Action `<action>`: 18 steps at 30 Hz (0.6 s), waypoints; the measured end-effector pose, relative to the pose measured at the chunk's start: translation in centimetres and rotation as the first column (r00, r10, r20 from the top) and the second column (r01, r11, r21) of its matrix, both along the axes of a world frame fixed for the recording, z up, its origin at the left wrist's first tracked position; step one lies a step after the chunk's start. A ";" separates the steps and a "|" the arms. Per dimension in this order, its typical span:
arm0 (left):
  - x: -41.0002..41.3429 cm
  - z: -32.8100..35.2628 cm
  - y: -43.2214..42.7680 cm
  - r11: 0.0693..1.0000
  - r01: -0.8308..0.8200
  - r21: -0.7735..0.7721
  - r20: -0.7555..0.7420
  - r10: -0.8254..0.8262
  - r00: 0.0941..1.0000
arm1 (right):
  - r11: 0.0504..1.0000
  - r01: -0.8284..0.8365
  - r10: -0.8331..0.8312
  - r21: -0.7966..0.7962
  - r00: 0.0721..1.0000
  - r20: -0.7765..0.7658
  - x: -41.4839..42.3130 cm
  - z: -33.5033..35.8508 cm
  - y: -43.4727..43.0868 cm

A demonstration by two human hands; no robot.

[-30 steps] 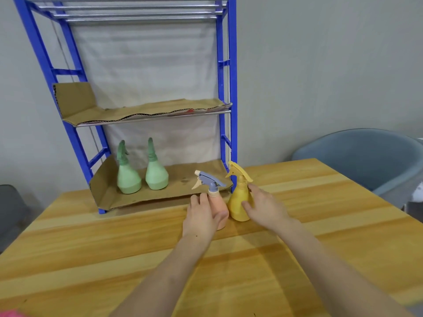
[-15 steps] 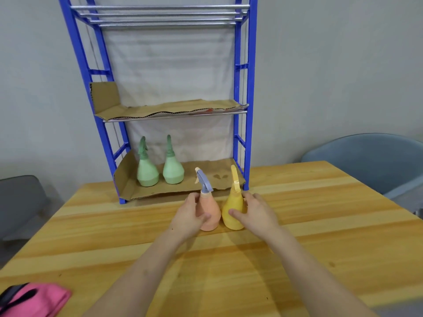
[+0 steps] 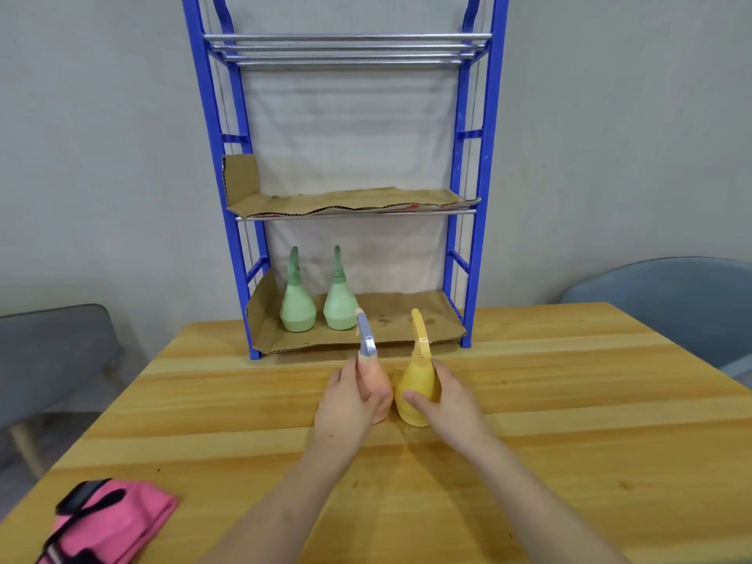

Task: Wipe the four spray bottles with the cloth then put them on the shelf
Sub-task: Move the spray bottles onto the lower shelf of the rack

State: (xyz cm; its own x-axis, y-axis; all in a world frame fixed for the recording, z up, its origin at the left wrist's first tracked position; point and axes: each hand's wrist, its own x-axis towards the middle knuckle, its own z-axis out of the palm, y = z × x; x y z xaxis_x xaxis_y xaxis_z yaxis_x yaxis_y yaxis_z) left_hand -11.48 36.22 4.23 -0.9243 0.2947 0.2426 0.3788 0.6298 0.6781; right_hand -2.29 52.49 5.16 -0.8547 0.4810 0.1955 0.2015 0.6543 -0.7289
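Fingers of the left hand curl round the peach plastic spray bottle. The right hand grips the yellow plastic spray bottle beside it.

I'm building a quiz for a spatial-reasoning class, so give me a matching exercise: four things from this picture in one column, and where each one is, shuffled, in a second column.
Things
1. peach bottle
2. yellow bottle
3. left green bottle
4. pink cloth

Places
A. near-left corner of the table
B. gripped by the right hand
C. standing on the bottom shelf
D. gripped by the left hand

Pairs: 1-D, 2-B, 3-C, 4-A
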 end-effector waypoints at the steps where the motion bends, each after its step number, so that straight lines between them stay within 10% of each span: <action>1: 0.0 0.0 0.1 1.000 -0.012 0.001 0.000 0.012 1.000 | 1.000 0.006 -0.006 -0.014 1.000 -0.010 -0.1 0.0 -0.2; 18: -8.0 8.2 4.7 0.998 0.050 -0.046 -0.021 -0.051 0.999 | 0.999 0.037 -0.037 -0.001 0.998 0.042 -6.6 7.9 5.7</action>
State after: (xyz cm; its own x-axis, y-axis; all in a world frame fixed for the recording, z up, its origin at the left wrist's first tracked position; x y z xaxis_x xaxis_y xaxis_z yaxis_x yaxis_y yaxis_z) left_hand -19.49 40.92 12.39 -0.9027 0.3517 0.2478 0.4250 0.6397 0.6404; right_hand -8.94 58.17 13.11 -0.8436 0.5130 0.1587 0.2562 0.6442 -0.7207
